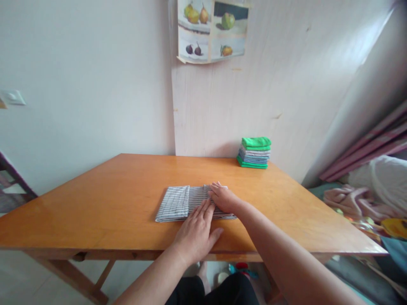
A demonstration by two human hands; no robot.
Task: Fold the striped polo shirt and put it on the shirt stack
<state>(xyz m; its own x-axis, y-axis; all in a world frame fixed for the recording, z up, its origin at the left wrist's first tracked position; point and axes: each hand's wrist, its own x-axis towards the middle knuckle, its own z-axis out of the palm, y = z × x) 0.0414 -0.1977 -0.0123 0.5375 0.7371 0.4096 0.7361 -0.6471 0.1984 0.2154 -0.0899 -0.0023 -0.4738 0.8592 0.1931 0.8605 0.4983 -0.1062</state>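
A grey-and-white striped cloth (173,204) lies folded on the wooden table in front of me, its left and right parts folded inward with a strip of lower layer between them. My left hand (199,226) rests with outstretched fingers on the middle of the cloth's near side, thumb apart. Flat on the cloth's right part lies my right hand (224,198), fingers stretched toward the far left. It covers much of that folded part. Neither hand grips the cloth.
At the table's (127,178) back right stands a stack of folded cloths (255,153), green, grey and blue. Fruit pictures (212,31) hang on the wall behind. To the right are a purple curtain (365,144) and heaped bedding (365,201).
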